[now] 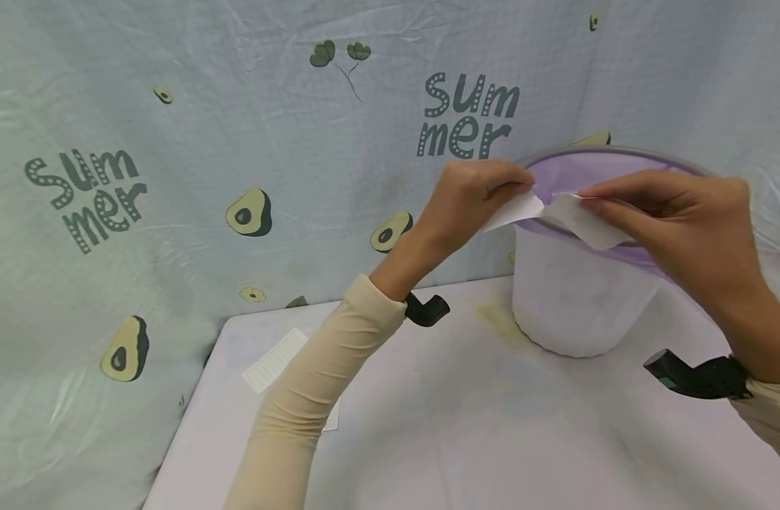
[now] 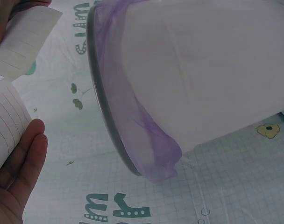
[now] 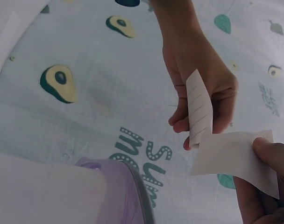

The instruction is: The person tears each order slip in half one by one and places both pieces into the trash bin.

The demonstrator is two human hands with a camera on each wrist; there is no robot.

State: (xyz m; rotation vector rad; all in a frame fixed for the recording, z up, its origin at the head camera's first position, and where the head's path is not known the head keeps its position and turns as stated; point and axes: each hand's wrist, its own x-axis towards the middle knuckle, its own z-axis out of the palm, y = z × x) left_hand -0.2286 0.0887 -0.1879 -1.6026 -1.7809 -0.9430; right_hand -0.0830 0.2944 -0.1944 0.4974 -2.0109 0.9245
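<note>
A slip of lined white paper is held between both hands over the near rim of a white bin (image 1: 574, 304). My left hand (image 1: 472, 191) pinches one part of the paper (image 1: 516, 210). In my right hand (image 1: 696, 219), thumb and fingers pinch the other part (image 1: 590, 224). The two parts meet at a narrow point between the hands, and ruled lines show on the left part (image 2: 5, 122) in the left wrist view. A purple bag (image 1: 568, 170) lines the bin, held under a grey ring (image 1: 625, 150).
On the white table (image 1: 428, 425), a printed paper strip (image 1: 275, 360) lies at the left. Another paper's corner (image 1: 332, 418) shows from behind my left sleeve. Behind the table hangs a pale cloth (image 1: 300, 142) with avocado prints.
</note>
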